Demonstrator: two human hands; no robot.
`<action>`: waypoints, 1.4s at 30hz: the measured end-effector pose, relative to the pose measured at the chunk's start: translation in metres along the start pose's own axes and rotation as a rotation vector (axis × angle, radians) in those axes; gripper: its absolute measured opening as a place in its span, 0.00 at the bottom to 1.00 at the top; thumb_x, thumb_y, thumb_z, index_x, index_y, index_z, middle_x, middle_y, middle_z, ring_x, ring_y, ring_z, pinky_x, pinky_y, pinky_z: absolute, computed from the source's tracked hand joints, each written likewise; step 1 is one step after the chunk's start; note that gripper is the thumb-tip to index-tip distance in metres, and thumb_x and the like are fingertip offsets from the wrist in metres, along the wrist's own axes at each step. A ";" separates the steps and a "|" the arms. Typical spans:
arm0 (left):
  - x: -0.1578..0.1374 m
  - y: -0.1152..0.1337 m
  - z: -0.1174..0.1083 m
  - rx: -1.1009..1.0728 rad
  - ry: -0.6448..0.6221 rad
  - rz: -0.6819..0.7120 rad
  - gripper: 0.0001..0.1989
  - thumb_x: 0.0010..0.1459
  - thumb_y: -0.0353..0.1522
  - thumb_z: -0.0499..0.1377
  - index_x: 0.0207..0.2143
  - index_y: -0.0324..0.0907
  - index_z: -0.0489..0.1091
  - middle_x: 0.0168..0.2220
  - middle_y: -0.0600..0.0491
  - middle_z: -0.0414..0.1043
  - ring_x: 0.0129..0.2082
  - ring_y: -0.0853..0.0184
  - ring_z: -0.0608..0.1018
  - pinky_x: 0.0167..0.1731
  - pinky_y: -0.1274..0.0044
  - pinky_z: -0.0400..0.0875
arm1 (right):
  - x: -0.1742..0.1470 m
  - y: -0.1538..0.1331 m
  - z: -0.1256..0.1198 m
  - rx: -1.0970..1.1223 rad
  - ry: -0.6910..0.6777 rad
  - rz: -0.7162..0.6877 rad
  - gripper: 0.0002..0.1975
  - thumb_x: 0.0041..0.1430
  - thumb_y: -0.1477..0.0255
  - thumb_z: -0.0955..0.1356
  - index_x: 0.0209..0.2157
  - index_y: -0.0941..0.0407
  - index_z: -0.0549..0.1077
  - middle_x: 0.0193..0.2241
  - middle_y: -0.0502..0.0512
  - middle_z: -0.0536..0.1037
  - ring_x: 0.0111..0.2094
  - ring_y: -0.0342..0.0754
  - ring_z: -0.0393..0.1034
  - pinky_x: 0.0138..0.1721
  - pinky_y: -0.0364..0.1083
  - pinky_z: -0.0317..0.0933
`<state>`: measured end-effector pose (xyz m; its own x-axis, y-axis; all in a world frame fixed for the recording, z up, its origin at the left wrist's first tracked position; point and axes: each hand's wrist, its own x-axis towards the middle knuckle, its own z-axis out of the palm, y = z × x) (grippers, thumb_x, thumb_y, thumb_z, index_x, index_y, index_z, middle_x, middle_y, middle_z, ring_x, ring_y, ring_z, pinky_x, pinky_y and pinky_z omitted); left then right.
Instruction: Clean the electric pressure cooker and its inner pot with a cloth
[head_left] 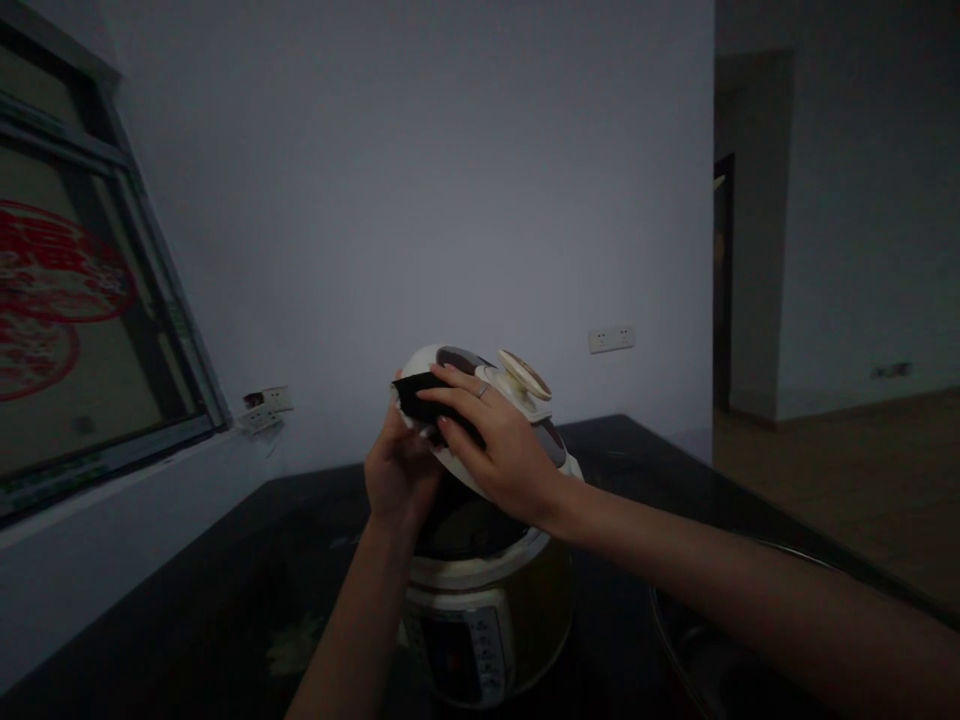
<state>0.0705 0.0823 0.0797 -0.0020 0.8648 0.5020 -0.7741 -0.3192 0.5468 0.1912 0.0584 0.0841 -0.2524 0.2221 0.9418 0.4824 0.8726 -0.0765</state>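
Observation:
An electric pressure cooker (536, 610) stands in front of me, its control panel (459, 650) facing my side. Its white-and-grey lid (553, 440) is tilted up above the body, with a round cream knob (525, 374) on top. My left hand (401, 465) is closed around the lid's left edge; its fingertips are hidden behind it. A black cloth (414, 392), flat with a square corner, lies against that edge. Over the cloth, my right hand (502, 440) presses it to the lid with bent fingers and wears a ring.
The cooker sits on a dark counter (622, 450) against a pale wall (420, 200). At lower right, partly under my right forearm, is a round dark vessel with a thin rim (660, 625). Wall sockets (611, 339) are behind, and a window (67, 260) is at left.

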 end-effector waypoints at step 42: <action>-0.006 -0.005 -0.012 0.337 -0.107 0.030 0.47 0.39 0.37 0.76 0.61 0.49 0.62 0.51 0.47 0.77 0.54 0.48 0.77 0.51 0.64 0.74 | 0.073 0.014 -0.001 -0.077 -0.503 0.058 0.15 0.71 0.68 0.62 0.50 0.55 0.77 0.65 0.60 0.65 0.69 0.56 0.52 0.67 0.62 0.45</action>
<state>0.0671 0.0835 0.0662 0.0584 0.8133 0.5789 -0.5218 -0.4695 0.7122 0.1802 0.0862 0.1522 -0.5862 0.4678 0.6614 0.5636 0.8220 -0.0818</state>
